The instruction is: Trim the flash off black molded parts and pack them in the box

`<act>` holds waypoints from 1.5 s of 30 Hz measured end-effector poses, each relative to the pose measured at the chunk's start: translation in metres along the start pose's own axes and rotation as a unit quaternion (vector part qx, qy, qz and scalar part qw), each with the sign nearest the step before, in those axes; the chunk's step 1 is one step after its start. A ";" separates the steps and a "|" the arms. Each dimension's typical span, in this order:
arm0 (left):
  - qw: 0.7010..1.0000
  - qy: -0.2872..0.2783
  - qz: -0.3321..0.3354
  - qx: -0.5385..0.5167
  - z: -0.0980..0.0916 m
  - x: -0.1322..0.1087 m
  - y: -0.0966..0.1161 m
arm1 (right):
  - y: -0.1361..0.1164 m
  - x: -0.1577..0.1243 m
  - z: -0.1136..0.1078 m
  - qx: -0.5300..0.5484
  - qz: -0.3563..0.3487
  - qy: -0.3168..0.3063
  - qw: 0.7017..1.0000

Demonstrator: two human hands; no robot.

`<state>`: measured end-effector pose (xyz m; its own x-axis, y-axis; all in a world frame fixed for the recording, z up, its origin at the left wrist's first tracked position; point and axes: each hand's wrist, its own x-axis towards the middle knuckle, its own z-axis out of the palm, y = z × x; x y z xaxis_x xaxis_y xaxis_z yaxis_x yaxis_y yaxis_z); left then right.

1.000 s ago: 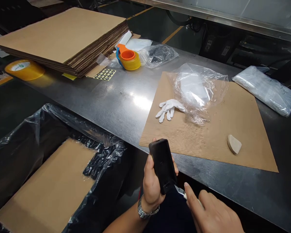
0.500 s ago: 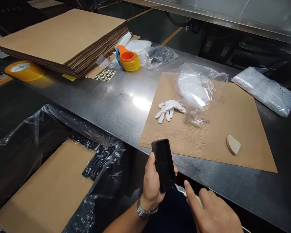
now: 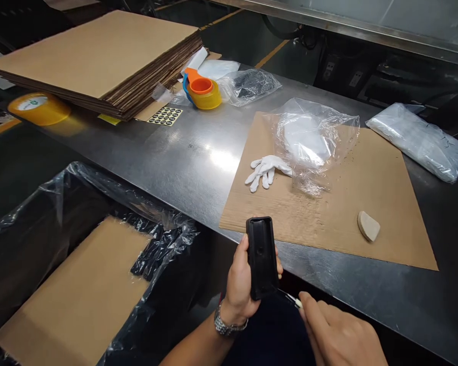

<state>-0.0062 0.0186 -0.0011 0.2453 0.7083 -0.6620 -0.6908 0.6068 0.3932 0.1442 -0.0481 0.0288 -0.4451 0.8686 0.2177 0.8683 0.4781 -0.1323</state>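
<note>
My left hand (image 3: 239, 284), with a metal watch on its wrist, is wrapped around an oblong black plastic part (image 3: 262, 262). The part is held nearly upright, its hollow side facing me. In my right hand (image 3: 339, 328) is a small knife (image 3: 296, 302) with a pale handle. Its slim metal blade points left and meets, or almost meets, the lower right corner of the black part; exact contact cannot be made out. Most of the handle is hidden by my fingers. Beyond both hands, a cardboard sheet (image 3: 339, 223) lies on the metal table (image 3: 175, 168).
On the sheet are a white glove (image 3: 267, 170), a clear plastic bag (image 3: 309, 140) and a beige block (image 3: 368, 226). Stacked cardboard (image 3: 99, 56), a tape dispenser (image 3: 204, 94) and a tape roll (image 3: 40, 109) stand further left. A box lined with black plastic (image 3: 152, 305) is at lower left.
The black part has turned so its hollow inside shows more, and has shifted slightly right. My right hand and the knife have tilted and moved a little right and down.
</note>
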 end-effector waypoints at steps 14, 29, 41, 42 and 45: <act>0.984 -0.006 0.162 0.074 0.002 -0.005 -0.006 | -0.001 -0.010 0.018 0.117 0.074 -0.125 0.982; 0.995 -0.016 0.092 0.025 0.000 0.000 0.000 | 0.006 0.003 0.011 0.667 0.361 -0.306 0.576; 1.000 0.001 -0.029 -0.004 0.002 -0.002 0.003 | 0.096 0.029 0.063 -0.106 0.264 -0.024 0.958; 1.000 0.000 -0.024 0.000 0.002 -0.002 0.002 | 0.093 0.029 0.060 -0.090 0.250 -0.001 0.964; 1.000 -0.002 -0.004 0.016 0.003 -0.003 0.002 | 0.065 0.026 0.040 0.087 0.137 0.085 0.983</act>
<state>-0.0061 0.0189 0.0038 0.2535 0.7043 -0.6631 -0.6668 0.6238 0.4077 0.1807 0.0106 -0.0130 -0.1437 0.9410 0.3063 0.8933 0.2566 -0.3690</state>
